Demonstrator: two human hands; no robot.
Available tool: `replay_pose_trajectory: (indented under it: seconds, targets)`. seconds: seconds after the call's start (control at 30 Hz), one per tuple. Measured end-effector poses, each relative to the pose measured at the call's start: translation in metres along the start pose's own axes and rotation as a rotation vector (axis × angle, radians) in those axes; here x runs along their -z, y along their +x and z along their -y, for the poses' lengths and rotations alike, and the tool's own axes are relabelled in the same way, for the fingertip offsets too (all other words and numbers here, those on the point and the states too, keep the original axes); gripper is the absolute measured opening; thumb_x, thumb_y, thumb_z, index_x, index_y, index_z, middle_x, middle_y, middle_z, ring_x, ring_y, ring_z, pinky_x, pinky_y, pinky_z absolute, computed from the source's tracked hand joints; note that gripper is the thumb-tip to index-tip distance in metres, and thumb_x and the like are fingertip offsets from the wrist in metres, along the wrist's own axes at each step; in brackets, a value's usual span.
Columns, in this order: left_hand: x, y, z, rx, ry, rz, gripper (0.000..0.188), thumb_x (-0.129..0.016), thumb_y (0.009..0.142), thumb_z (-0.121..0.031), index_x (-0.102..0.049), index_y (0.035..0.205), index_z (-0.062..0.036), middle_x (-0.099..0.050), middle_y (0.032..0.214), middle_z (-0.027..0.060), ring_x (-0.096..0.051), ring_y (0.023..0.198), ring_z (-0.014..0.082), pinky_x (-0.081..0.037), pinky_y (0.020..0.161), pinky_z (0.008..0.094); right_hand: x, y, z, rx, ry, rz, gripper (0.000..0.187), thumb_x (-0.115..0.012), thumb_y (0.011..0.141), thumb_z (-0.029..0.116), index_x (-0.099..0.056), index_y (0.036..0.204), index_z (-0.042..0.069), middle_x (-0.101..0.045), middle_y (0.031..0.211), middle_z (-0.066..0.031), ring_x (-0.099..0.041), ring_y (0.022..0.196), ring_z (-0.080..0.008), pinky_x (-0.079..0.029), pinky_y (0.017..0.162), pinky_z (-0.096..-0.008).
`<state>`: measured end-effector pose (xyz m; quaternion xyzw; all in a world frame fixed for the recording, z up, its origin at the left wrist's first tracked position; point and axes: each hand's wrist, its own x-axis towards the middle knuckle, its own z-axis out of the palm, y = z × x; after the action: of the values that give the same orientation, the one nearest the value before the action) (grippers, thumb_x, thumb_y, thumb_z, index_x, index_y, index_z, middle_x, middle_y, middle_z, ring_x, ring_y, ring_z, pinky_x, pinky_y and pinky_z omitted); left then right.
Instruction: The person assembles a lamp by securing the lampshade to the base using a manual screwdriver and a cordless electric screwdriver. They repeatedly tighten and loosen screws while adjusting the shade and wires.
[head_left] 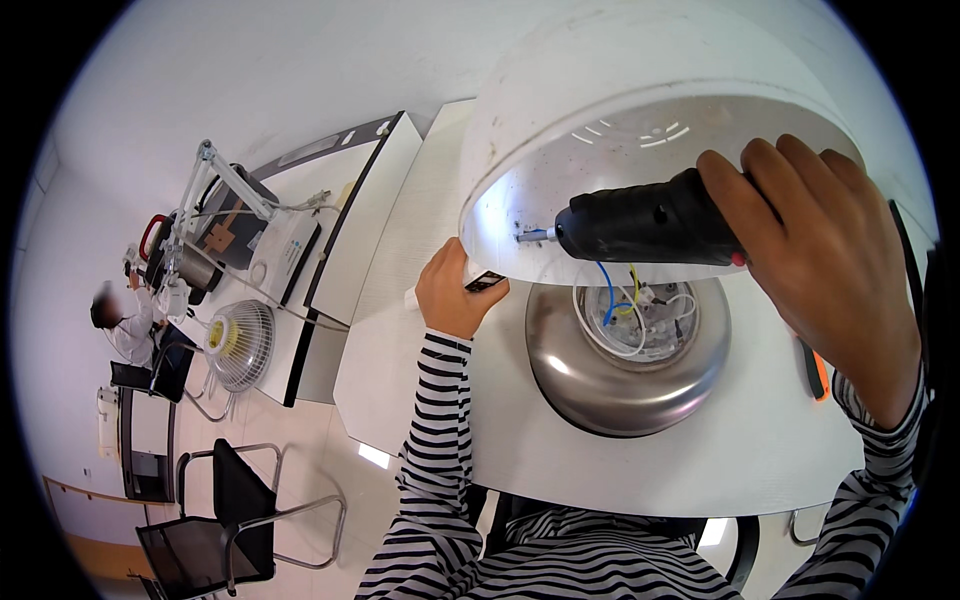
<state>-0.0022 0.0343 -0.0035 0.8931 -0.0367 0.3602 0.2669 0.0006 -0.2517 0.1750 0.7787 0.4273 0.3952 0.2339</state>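
A large white dome-shaped housing [640, 60] is tipped on its side, its hollow facing me. My right hand [815, 225] grips a black power screwdriver [650, 222] from above. The tool lies level inside the hollow, its metal bit [537, 236] pointing left at the inner wall, where a bright light spot falls. My left hand [455, 295] is closed round the housing's lower left edge, beside a small black-and-white part [486, 281]. Below the housing sits a rounded brushed-metal base [620, 390], with blue, yellow-green and white wires in its round opening.
An orange-and-black hand tool [818, 372] lies at the right on the white table [560, 470]. To the left, another desk carries a white jointed arm [235, 180] and appliances, with a wire fan guard [240, 345] by it. Black chairs [245, 480] and a seated person [130, 325] are farther left.
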Motion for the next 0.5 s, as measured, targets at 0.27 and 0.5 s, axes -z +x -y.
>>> replay_pose_trajectory:
  seconds: [0.27, 0.5]
  targets:
    - [0.0003, -0.0002, 0.0018, -0.009, 0.008, 0.008, 0.034, -0.072, 0.056, -0.016, -0.053, 0.082, -0.0046, -0.056, 0.072, 0.0079, -0.055, 0.065, 0.0267, -0.043, 0.058, 0.0345, -0.0023, -0.0008, 0.0012, 0.0, -0.015, -0.024, 0.047, -0.069, 0.06, 0.007, -0.053, 0.104, 0.003, -0.056, 0.083, -0.0085, -0.056, 0.075, -0.0193, -0.044, 0.061, -0.0319]
    - [-0.0006, -0.0005, 0.0023, -0.023, 0.007, -0.005, 0.033, -0.072, 0.056, -0.016, -0.053, 0.081, -0.0047, -0.056, 0.072, 0.0078, -0.055, 0.065, 0.0267, -0.043, 0.058, 0.0346, -0.0016, 0.0001, 0.0009, -0.007, -0.011, -0.008, 0.047, -0.069, 0.06, 0.007, -0.053, 0.103, 0.003, -0.056, 0.083, -0.0085, -0.056, 0.075, -0.019, -0.044, 0.061, -0.0316]
